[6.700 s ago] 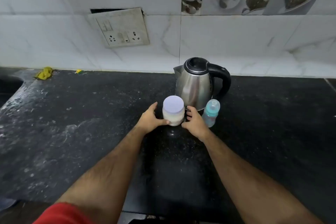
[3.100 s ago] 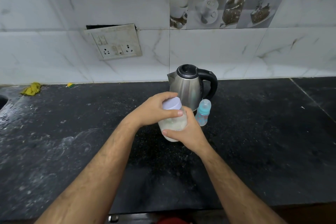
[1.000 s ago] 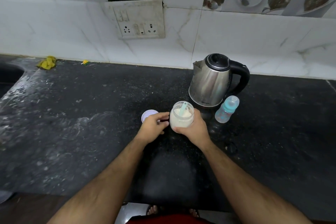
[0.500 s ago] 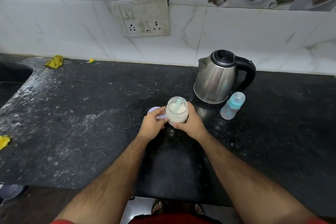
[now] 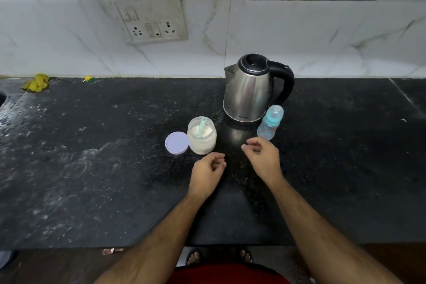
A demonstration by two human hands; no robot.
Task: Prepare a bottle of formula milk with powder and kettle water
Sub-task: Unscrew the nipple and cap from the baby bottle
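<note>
Lid (image 5: 176, 142) lies flat, touching the left side of the opened powder jar (image 5: 202, 138) — scoop handle upright inside. Left hand (image 5: 207, 174) and right hand (image 5: 262, 158) are loosely curled, nothing held. Kettle (image 5: 247, 92) stands behind, spout leftward. Bottle (image 5: 270, 125) stands upright just right of it, still capped — uncapping is judged next.

Lilac lid (image 5: 176, 142), teal-capped bottle (image 5: 270, 125)

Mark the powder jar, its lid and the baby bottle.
powder jar (image 5: 202, 139), head view, on its clear side wall.
lid (image 5: 176, 142), head view, middle of its flat top.
baby bottle (image 5: 268, 128), head view, on its clear body.
</note>
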